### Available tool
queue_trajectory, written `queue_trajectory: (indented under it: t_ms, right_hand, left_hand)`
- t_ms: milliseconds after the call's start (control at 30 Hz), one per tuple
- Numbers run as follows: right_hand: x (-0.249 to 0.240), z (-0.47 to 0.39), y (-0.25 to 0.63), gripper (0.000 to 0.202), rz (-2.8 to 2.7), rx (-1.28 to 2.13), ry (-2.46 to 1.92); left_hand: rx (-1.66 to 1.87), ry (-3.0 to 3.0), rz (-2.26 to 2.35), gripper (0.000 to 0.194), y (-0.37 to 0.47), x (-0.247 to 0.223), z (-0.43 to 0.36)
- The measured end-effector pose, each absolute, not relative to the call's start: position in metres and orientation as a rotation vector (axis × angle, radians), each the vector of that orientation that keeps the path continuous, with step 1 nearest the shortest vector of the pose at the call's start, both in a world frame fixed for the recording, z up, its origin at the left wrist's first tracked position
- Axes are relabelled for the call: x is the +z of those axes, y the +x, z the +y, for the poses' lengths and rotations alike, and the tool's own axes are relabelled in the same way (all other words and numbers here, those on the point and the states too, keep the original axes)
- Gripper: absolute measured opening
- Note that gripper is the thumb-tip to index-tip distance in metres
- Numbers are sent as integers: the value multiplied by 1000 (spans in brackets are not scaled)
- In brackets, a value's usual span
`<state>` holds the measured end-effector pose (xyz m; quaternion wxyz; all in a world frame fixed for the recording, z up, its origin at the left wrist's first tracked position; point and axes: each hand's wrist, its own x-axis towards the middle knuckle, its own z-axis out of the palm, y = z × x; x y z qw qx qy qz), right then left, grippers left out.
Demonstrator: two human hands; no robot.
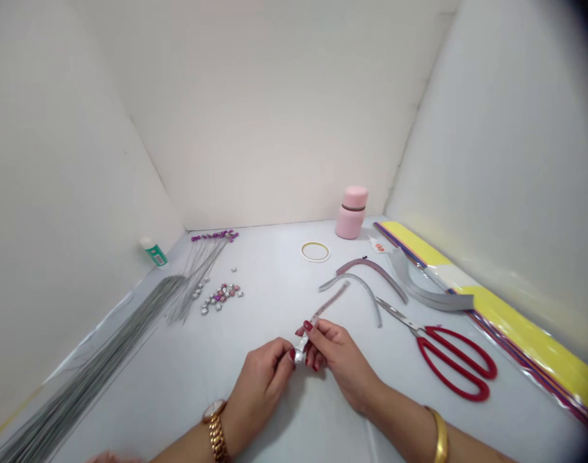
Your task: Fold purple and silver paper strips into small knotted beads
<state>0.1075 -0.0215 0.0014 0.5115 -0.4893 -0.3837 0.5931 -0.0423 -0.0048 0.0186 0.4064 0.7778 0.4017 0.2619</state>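
A narrow paper strip [331, 302], pinkish at its far end and shiny silver where it is folded, stretches between both hands at the middle front of the table. My left hand [265, 376] pinches the folded silver end between thumb and fingers. Just to its right, my right hand [342, 363] is closed on the same strip, a little above the fold, with thumb and fingertips together. The strip's free end points away to the upper right. Small folded paper stars [222, 294] in silver, pink and purple lie in a loose group left of the hands.
A bundle of grey wires [115, 347] runs along the left, near purple-tipped stems [216, 238] and a glue bottle [153, 251]. Right are red-handled scissors [421, 331], a pink strip bundle [375, 270], silver strips [428, 297] and yellow sheets [515, 321]. Behind stand a tape roll [315, 260] and pink flask [350, 222].
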Motion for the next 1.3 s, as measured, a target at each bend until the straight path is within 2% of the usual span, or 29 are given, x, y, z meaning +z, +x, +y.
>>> queue_trajectory:
  t_ms: [167, 500, 900, 1133, 1300]
  right_hand:
    - [3, -21, 107, 35, -1027, 1470, -1166]
    - [5, -17, 119, 25, -1029, 1294, -1141]
    - [2, -7, 119, 21, -971, 1332, -1233]
    - [9, 8, 127, 24, -1125, 1314, -1254]
    - [-5, 12, 123, 31, -943, 1329, -1275]
  left_hand:
    - [685, 1911, 968, 28, -35, 20, -7]
    - [567, 1618, 865, 24, -27, 16, 18]
    - [625, 1633, 859, 16, -28, 5, 30]
    - [635, 1813, 947, 19, -27, 5, 40]
    - [599, 1957, 917, 17, -29, 8, 38]
